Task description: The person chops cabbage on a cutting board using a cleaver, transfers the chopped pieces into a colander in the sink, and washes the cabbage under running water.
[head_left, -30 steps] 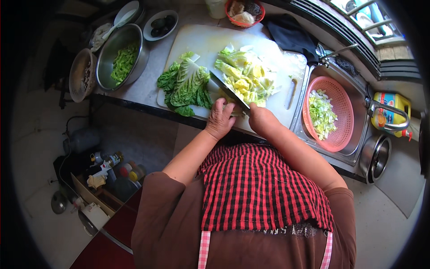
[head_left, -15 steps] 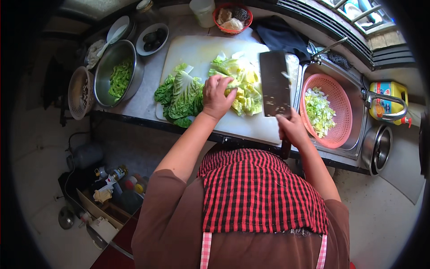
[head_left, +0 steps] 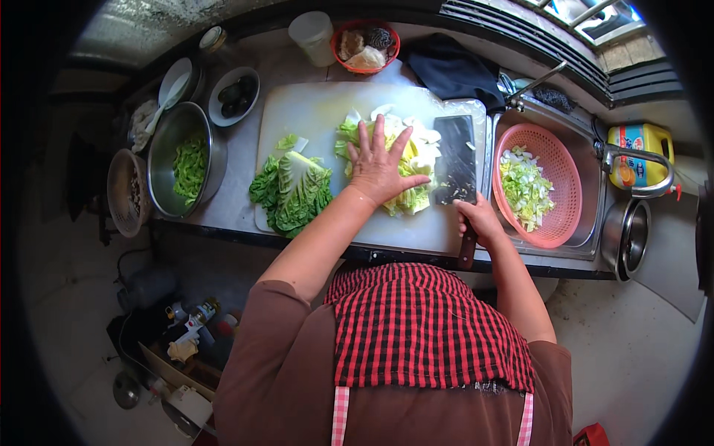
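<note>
My left hand (head_left: 381,167) lies spread over a pile of pale yellow-green cabbage (head_left: 422,152) on the white cutting board (head_left: 297,100). Its fingers are stretched apart on top of the leaves and hide part of the pile. In my right hand (head_left: 480,219) is the wooden handle of a cleaver (head_left: 456,160). The broad dark blade lies flat-side up just right of the cabbage, with small pale bits stuck to it. Left of my left hand, darker green leaves (head_left: 294,192) rest on the board near its front left corner.
At right, a pink colander (head_left: 569,178) with chopped cabbage stands in the metal sink (head_left: 591,238). A steel bowl (head_left: 216,160) of green pieces sits left of the board. Behind are a plate of dark oval items (head_left: 236,97), a white tub (head_left: 312,37) and a red basket (head_left: 364,70).
My left hand has opened from a curled grip and spread over the cabbage. The cleaver's blade has tilted lower toward the board. The whole view has shifted slightly.
</note>
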The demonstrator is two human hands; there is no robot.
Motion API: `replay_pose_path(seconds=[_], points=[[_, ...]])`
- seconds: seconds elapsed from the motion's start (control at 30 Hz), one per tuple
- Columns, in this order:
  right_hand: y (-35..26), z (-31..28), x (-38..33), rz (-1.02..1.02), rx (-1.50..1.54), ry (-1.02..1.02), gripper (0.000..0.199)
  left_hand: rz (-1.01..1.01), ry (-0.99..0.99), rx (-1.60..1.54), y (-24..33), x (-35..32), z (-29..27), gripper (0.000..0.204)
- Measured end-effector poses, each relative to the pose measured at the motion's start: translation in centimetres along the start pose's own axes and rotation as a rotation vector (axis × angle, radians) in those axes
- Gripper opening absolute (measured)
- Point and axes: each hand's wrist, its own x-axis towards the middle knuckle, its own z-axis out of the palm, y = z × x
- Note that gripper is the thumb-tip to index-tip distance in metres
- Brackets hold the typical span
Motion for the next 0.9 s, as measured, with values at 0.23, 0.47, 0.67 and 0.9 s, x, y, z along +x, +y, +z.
replay_pose_path(seconds=[0.23,0.47,0.67,0.9], points=[[-0.4,3.4,2.1,0.037,-0.097,-0.181,0.026,0.009,-0.012,0.007,1.0,1.1,0.9,0.070],[-0.5,3.6,2.5,0.016,-0.099,-0.263,0.024,0.075,0.209,-0.014,0.6,1.3,2.7,0.044],[0.1,3.1,2.0,0.002,-0.008,-0.344,0.024,0.116,0.312,-0.022,1.6,0.9,2.2,0.040],[0.3,2.0,0.1,-0.034,0.097,-0.393,0.022,0.152,0.357,0.018,4.8,0.8,-0.1,0.040]])
